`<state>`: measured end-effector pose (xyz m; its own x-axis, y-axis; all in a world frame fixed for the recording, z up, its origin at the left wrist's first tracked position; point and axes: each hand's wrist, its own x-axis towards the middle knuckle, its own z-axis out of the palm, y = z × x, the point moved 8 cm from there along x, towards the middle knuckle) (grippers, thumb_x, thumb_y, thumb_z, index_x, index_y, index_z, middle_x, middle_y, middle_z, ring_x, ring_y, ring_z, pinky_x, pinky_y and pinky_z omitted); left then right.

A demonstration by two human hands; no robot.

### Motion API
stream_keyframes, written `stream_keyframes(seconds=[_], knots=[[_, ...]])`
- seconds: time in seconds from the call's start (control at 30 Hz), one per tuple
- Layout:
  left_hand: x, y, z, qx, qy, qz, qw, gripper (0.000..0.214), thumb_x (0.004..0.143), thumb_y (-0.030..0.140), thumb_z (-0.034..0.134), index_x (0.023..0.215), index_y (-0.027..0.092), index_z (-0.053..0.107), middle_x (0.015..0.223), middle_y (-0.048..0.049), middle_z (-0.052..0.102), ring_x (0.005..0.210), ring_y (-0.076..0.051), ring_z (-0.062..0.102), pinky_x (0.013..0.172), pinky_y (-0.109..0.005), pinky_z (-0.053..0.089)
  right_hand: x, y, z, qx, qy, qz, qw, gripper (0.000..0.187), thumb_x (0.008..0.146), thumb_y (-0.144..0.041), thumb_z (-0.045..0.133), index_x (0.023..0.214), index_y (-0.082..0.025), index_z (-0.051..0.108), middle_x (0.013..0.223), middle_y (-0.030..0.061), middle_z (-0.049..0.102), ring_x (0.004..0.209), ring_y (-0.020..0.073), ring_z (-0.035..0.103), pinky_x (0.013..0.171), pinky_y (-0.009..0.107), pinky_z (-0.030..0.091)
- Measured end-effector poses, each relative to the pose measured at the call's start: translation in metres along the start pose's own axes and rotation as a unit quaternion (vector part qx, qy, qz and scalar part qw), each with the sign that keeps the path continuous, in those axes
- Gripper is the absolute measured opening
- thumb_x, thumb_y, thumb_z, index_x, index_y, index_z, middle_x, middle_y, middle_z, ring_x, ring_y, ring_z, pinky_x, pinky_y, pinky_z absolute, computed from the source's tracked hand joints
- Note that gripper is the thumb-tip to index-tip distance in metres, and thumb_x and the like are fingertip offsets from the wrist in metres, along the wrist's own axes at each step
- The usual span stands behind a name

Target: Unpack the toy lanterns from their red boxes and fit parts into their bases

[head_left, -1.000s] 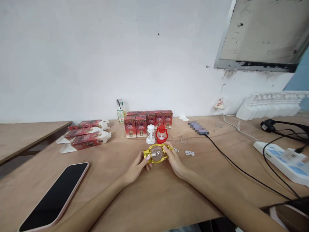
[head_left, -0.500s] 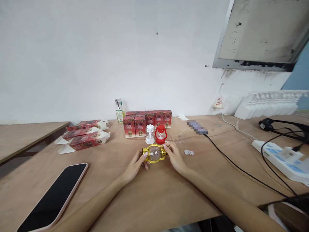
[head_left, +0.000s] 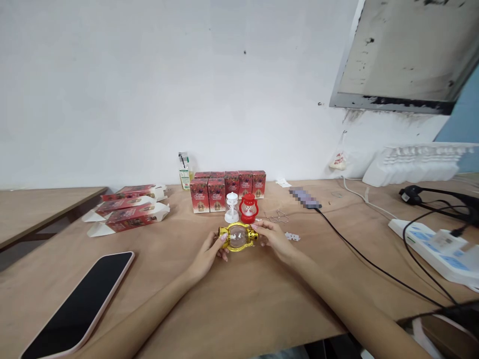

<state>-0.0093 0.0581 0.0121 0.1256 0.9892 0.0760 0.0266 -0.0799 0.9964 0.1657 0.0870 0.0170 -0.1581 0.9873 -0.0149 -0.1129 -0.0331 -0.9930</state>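
A small gold lantern (head_left: pixel 238 237) with a clear globe lies sideways between my two hands, just over the table. My left hand (head_left: pixel 209 254) is closed round its base end, thumb on top. At the capped end, my right hand (head_left: pixel 276 240) pinches the lantern's top from behind, its lower fingers partly hidden. Behind the gold one stand a white lantern (head_left: pixel 232 208) and a red lantern (head_left: pixel 248 208), both upright and side by side.
Red printed boxes (head_left: pixel 217 195) stand upright at the back, and open flattened boxes (head_left: pixel 130 217) lie left. A phone (head_left: pixel 80 304) is at front left. Thin metal wires (head_left: pixel 277 216) and small white pieces (head_left: pixel 292 236) lie right, near a black cable (head_left: pixel 359 258) and power strip (head_left: pixel 430 249).
My right hand's fingers have shifted along the lantern's cap, so more of the gold top shows. The left hand keeps its hold, and the view has moved slightly.
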Motion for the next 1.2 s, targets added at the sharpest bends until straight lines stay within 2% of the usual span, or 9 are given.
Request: stream_keyframes(seconds=[0.27, 0.33, 0.4, 0.5, 0.7, 0.83, 0.93, 1.1, 1.2], knots=[[0.004, -0.007, -0.009, -0.049, 0.03, -0.022, 0.998, 0.05, 0.066, 0.062, 0.057, 0.082, 0.016, 0.048, 0.059, 0.0037, 0.057, 0.048, -0.012, 0.055, 0.053, -0.026, 0.042, 0.006, -0.009, -0.01, 0.088, -0.052, 0.034, 0.994, 0.026, 0.053, -0.032, 0.079, 0.073, -0.016, 0.07, 0.063, -0.0016, 0.056, 0.051, 0.006, 0.039, 0.048, 0.021, 0.032], [0.004, -0.006, -0.008, -0.043, 0.025, -0.021, 0.999, 0.049, 0.066, 0.061, 0.058, 0.081, 0.016, 0.048, 0.06, 0.0035, 0.057, 0.048, -0.012, 0.055, 0.053, -0.026, 0.042, 0.007, -0.016, -0.01, 0.078, -0.074, 0.011, 0.994, 0.025, 0.056, -0.035, 0.078, 0.072, -0.017, 0.07, 0.065, -0.0007, 0.058, 0.052, 0.0069, 0.043, 0.05, 0.023, 0.034], [0.003, -0.006, -0.008, -0.036, 0.025, -0.023, 0.999, 0.048, 0.066, 0.061, 0.058, 0.08, 0.017, 0.047, 0.06, 0.0034, 0.057, 0.047, -0.012, 0.055, 0.052, -0.026, 0.042, 0.009, -0.024, -0.017, 0.032, -0.065, -0.04, 0.997, 0.027, 0.06, -0.039, 0.075, 0.075, -0.018, 0.071, 0.071, 0.0015, 0.063, 0.057, 0.0092, 0.049, 0.054, 0.024, 0.037], [0.002, -0.005, -0.009, -0.033, 0.034, -0.023, 0.999, 0.048, 0.067, 0.061, 0.058, 0.079, 0.016, 0.047, 0.06, 0.0033, 0.057, 0.047, -0.011, 0.055, 0.051, -0.025, 0.042, 0.016, -0.038, -0.049, -0.087, 0.049, -0.129, 0.987, 0.033, 0.063, -0.045, 0.07, 0.084, -0.019, 0.071, 0.08, 0.0048, 0.068, 0.065, 0.0144, 0.056, 0.059, 0.027, 0.041], [0.004, -0.005, -0.008, -0.045, 0.025, -0.017, 0.999, 0.047, 0.066, 0.06, 0.059, 0.081, 0.016, 0.048, 0.059, 0.0035, 0.057, 0.047, -0.012, 0.055, 0.052, -0.025, 0.043, 0.023, -0.056, -0.134, -0.194, 0.276, -0.206, 0.919, 0.039, 0.068, -0.045, 0.063, 0.091, -0.014, 0.069, 0.089, 0.0107, 0.067, 0.08, 0.0224, 0.057, 0.074, 0.036, 0.041], [0.005, -0.006, -0.009, -0.043, 0.026, -0.016, 0.999, 0.048, 0.067, 0.06, 0.059, 0.081, 0.016, 0.048, 0.058, 0.0031, 0.058, 0.047, -0.012, 0.055, 0.051, -0.025, 0.043, 0.022, -0.056, -0.158, -0.283, 0.336, -0.233, 0.868, 0.034, 0.075, -0.037, 0.056, 0.096, -0.014, 0.069, 0.092, 0.0134, 0.065, 0.091, 0.0262, 0.052, 0.085, 0.042, 0.036], [0.004, -0.006, -0.009, -0.038, 0.028, -0.015, 0.999, 0.047, 0.067, 0.06, 0.059, 0.08, 0.016, 0.048, 0.059, 0.0027, 0.058, 0.048, -0.012, 0.055, 0.052, -0.025, 0.043, 0.029, -0.046, -0.153, -0.353, 0.306, -0.24, 0.851, 0.028, 0.076, -0.032, 0.055, 0.093, -0.017, 0.071, 0.089, 0.0132, 0.064, 0.093, 0.027, 0.05, 0.085, 0.043, 0.037], [0.004, -0.004, -0.009, -0.036, 0.025, -0.008, 0.999, 0.048, 0.066, 0.061, 0.06, 0.079, 0.016, 0.048, 0.058, 0.003, 0.058, 0.047, -0.011, 0.055, 0.051, -0.024, 0.043, 0.045, -0.031, -0.134, -0.449, 0.166, -0.24, 0.844, 0.023, 0.072, -0.016, 0.057, 0.087, -0.023, 0.073, 0.081, 0.006, 0.07, 0.085, 0.0227, 0.055, 0.082, 0.036, 0.041], [0.005, -0.004, -0.009, -0.032, 0.024, -0.007, 0.999, 0.049, 0.066, 0.062, 0.06, 0.079, 0.016, 0.048, 0.058, 0.0033, 0.058, 0.047, -0.011, 0.055, 0.051, -0.024, 0.044, 0.048, -0.027, -0.133, -0.486, 0.118, -0.23, 0.835, 0.026, 0.071, -0.012, 0.057, 0.089, -0.023, 0.072, 0.084, 0.0044, 0.071, 0.085, 0.0223, 0.058, 0.083, 0.035, 0.042]])
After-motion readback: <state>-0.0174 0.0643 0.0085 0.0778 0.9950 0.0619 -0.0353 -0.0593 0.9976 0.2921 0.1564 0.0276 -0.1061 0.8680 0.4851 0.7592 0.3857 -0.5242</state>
